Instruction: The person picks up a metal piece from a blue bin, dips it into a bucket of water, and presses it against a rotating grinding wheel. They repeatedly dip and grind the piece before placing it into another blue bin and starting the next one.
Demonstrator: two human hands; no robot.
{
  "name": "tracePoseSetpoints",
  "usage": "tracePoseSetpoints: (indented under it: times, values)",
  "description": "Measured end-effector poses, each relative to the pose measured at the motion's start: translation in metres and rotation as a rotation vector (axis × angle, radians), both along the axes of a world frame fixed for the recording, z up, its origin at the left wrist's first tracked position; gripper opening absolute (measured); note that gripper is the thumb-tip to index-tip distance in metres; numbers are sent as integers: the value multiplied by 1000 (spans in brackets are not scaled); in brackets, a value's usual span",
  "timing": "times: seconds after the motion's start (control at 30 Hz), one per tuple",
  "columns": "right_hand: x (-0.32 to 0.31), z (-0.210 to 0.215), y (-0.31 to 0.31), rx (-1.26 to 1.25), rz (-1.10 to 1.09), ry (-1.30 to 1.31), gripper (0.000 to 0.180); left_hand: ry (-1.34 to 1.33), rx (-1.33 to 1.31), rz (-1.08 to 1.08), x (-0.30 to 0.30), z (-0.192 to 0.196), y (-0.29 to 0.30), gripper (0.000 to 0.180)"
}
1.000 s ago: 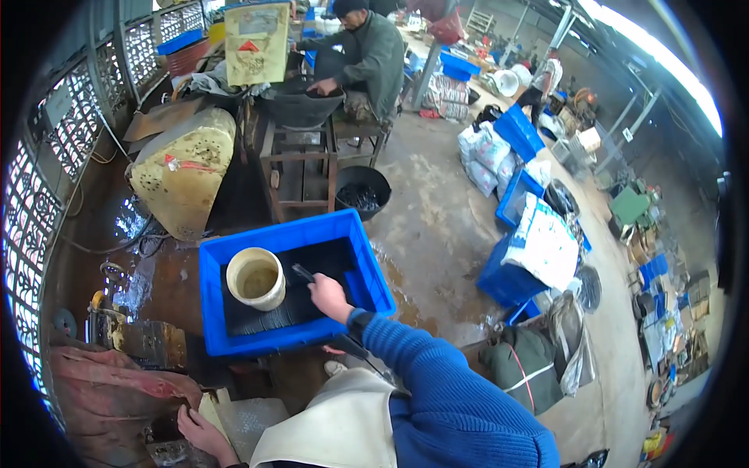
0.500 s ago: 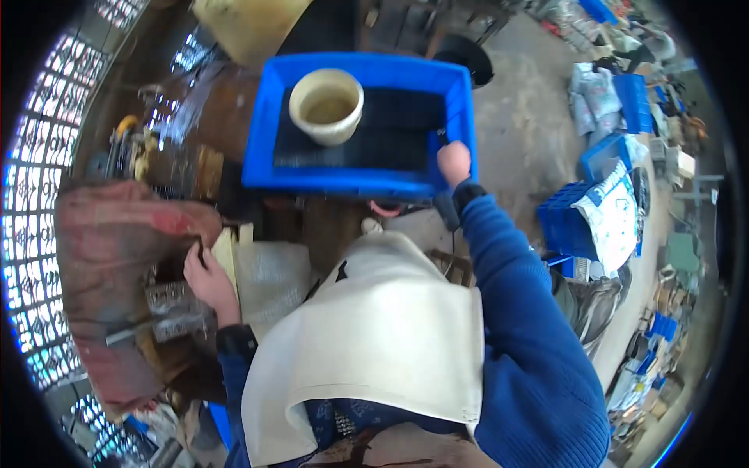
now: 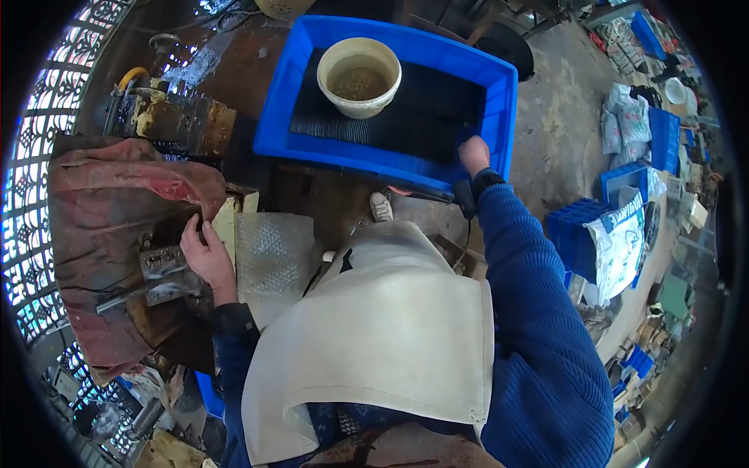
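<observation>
Seemingly right hand's (image 3: 473, 154) fingers behind crate rim (image 3: 468, 179)

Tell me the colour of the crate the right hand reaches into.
Bright blue crate, right hand at its edge; head view shows it.

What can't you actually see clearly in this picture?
- Right hand: its fingers dip inside the blue tub, so any grip is hidden.
- Left hand: fingertips hidden at the edge of the reddish cloth.
- Cream bucket: murky contents, too small to identify.
- Lower body: covered by the white apron.
</observation>
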State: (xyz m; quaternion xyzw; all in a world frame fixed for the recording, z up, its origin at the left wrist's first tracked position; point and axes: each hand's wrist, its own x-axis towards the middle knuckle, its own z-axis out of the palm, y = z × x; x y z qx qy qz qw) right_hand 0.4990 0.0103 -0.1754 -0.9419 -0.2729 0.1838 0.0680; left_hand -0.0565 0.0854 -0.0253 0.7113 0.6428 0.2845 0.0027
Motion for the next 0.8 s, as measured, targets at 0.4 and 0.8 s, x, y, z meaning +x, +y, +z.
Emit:
tracePoseSetpoints:
  times: [0.4,0.8]
  values:
    - [26,-15,3,-179,334,-84,20,24,-4,-8,7,2,2,25]
    - [48,31,5,37,-246,533,17,70,47,-33,5,1,5,24]
